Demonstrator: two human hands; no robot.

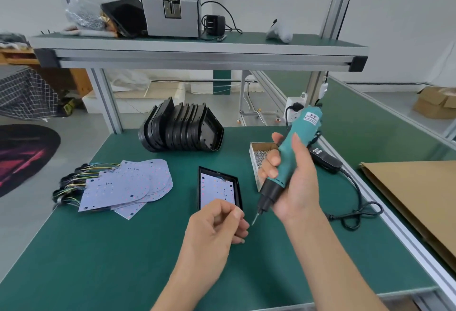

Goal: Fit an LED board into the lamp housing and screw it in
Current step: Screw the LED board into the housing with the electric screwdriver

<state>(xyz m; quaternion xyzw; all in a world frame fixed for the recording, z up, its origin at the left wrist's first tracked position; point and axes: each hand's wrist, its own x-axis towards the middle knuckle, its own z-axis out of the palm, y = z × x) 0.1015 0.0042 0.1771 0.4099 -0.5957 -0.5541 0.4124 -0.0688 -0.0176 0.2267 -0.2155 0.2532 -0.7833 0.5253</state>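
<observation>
Your right hand (pixel 291 182) has its grip wrapped around the teal electric screwdriver (pixel 291 152), fingers curled over the body and thumb along the far side. You carry it tilted, bit (pixel 254 219) aimed down toward 7 o'clock, so the tip comes to your other hand rather than to the work. Your left hand (pixel 217 226) hovers over the near end of the lamp housing (pixel 237 187), fingertips drawn together in a pinch just beside the bit. That looks like a screw being offered to the tip, though the screw itself is too small to make out.

The LED board (pixel 217 191) already lies inside the black housing, which sits flat on the green worktop (pixel 103 249) at centre, open side up, so the screw holes face you. I'd judge the fitting done and the screwing not yet begun.

The open box of screws (pixel 257 157) stands at 1 o'clock from the housing, just behind your right hand, close enough for quick refills. Spare boards (pixel 128 184) with their wire tails fan out at 9 o'clock, and empty housings (pixel 182 130) stand stacked on edge at 12 o'clock, both within reach for the following unit. The screwdriver's cable (pixel 355 202) trails off at 3 o'clock, away from the work.
</observation>
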